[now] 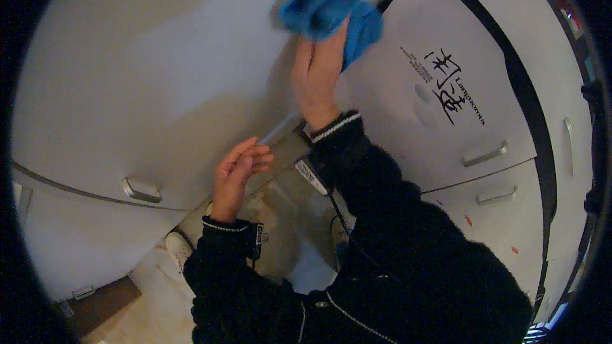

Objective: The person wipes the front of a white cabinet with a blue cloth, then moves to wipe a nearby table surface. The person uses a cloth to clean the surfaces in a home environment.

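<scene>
My right hand (317, 79) is raised at the upper middle, its fingers closed on a bunched blue cloth (328, 9). The cloth lies against or just in front of a large pale cabinet door (159, 57), near its right side; it is slightly blurred. Lower and to the left, my left hand (239, 175) has its fingers loosely bent and apart, with no held thing visible. Its fingertips are close to a thin bluish strip (279, 129) by the door's edge; whether they touch it I cannot tell.
A metal handle (141, 190) sits low on the pale door. To the right stands a dark-edged cabinet panel (382, 89) with black decorative lettering and another handle (486, 153). Below are a tiled floor (143, 318) and a light shoe (179, 248).
</scene>
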